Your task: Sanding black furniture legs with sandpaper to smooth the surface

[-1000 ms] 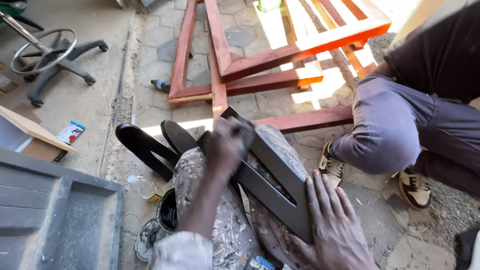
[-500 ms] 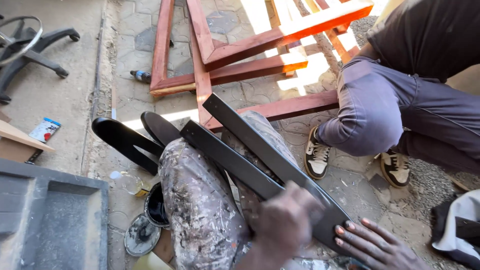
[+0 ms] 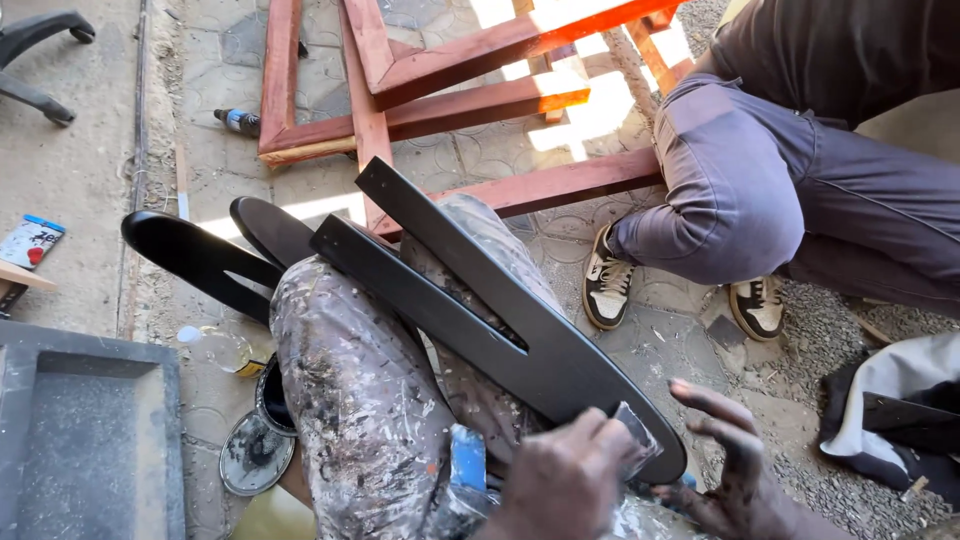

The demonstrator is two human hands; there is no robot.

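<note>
A long black forked board (image 3: 470, 300) lies slantwise across my paint-spattered trousers (image 3: 360, 400), its rounded end pointing to the lower right. My left hand (image 3: 560, 480) presses a small grey piece of sandpaper (image 3: 633, 432) onto that rounded end. My right hand (image 3: 725, 465) is beside and partly under the same end, fingers spread and touching its edge. A second black forked board (image 3: 195, 255) lies on the paving behind my left knee.
Another person crouches at the right in grey trousers (image 3: 760, 190) and sneakers (image 3: 605, 285). Red wooden frames (image 3: 400, 110) lie on the paving ahead. An open paint can (image 3: 272, 395), its lid (image 3: 250, 455) and a bottle (image 3: 215, 350) stand by my leg. A grey moulded panel (image 3: 80, 430) is at the left.
My left hand has slid with the sandpaper from the forked upper end down the board to its rounded end. My right hand has shifted off the board's face to its edge.
</note>
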